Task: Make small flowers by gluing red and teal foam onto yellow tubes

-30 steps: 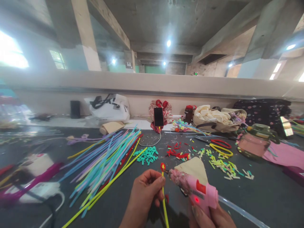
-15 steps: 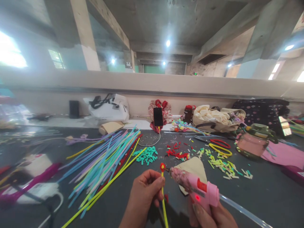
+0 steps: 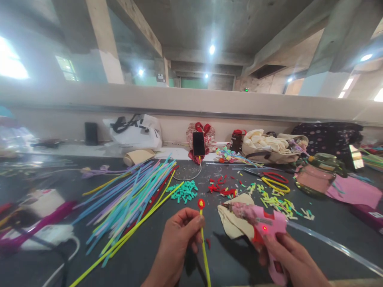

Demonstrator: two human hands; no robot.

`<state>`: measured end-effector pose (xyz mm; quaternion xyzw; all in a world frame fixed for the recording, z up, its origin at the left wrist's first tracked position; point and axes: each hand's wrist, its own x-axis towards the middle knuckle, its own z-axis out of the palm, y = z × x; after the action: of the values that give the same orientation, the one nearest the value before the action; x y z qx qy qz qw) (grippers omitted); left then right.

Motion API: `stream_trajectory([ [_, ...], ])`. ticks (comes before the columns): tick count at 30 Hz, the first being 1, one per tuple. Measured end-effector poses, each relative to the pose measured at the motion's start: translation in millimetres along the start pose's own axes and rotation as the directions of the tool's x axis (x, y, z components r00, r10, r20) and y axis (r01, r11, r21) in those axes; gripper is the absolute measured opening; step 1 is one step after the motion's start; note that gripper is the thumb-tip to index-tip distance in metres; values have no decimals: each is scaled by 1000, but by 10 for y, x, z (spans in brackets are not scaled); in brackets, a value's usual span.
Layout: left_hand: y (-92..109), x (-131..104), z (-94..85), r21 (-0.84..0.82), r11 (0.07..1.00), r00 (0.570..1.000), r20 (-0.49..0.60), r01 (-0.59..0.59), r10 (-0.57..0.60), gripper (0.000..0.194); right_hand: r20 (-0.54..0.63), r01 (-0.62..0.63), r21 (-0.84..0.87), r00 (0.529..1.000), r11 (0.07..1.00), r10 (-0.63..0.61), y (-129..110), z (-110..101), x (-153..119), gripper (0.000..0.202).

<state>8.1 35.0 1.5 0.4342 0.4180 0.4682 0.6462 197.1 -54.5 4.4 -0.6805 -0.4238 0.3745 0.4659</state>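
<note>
Between thumb and fingers, my left hand (image 3: pixel 182 235) pinches a yellow stem (image 3: pixel 204 255) upright. A small red piece with a yellow centre (image 3: pixel 201 204) tops the stem. My right hand (image 3: pixel 287 251) is wrapped round the handle of a pink glue gun (image 3: pixel 260 219), its red light lit and a clear glue stick (image 3: pixel 335 248) out of its back. The gun's nozzle points left, apart from the stem, over a cream cloth (image 3: pixel 235 223). A small red piece (image 3: pixel 208 243) lies just right of the stem.
Long coloured stems (image 3: pixel 134 207) lie left. Beyond the hands are cut teal pieces (image 3: pixel 184 191), red pieces (image 3: pixel 220 188) and yellow-green pieces (image 3: pixel 273 201). Scissors (image 3: pixel 275 184), a jar (image 3: pixel 315 177) and pink sheet (image 3: pixel 353 193) are right; a phone (image 3: pixel 198 144) stands behind.
The glue gun has moved right and away from the red top of the stem, turning more level. My left hand still holds the stem, slightly further left.
</note>
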Motion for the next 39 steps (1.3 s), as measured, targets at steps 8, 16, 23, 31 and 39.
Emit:
stream_trajectory([
  [8, -5, 13, -39, -64, 998, 999, 43, 3, -1, 17, -14, 119, -91, 993, 989, -120, 141, -159, 435, 23],
  [16, 52, -25, -75, -98, 995, 1000, 24, 14, -11, 16, -217, 59, -560, 952, 826, -215, 163, -129, 517, 40],
  [23, 205, -135, -321, -126, 992, 999, 35, 23, -19, 13, -208, -10, -878, 908, 479, -363, 75, -223, 327, 37],
  [31, 265, -258, -311, -127, 981, 983, 124, 149, -133, 12, 605, 802, -440, 597, 404, -527, -244, 360, 287, 26],
  [39, 232, -244, -306, -97, 979, 977, 138, 178, -164, 10, 784, 872, -439, 490, 217, -380, -263, 621, 562, 15],
])
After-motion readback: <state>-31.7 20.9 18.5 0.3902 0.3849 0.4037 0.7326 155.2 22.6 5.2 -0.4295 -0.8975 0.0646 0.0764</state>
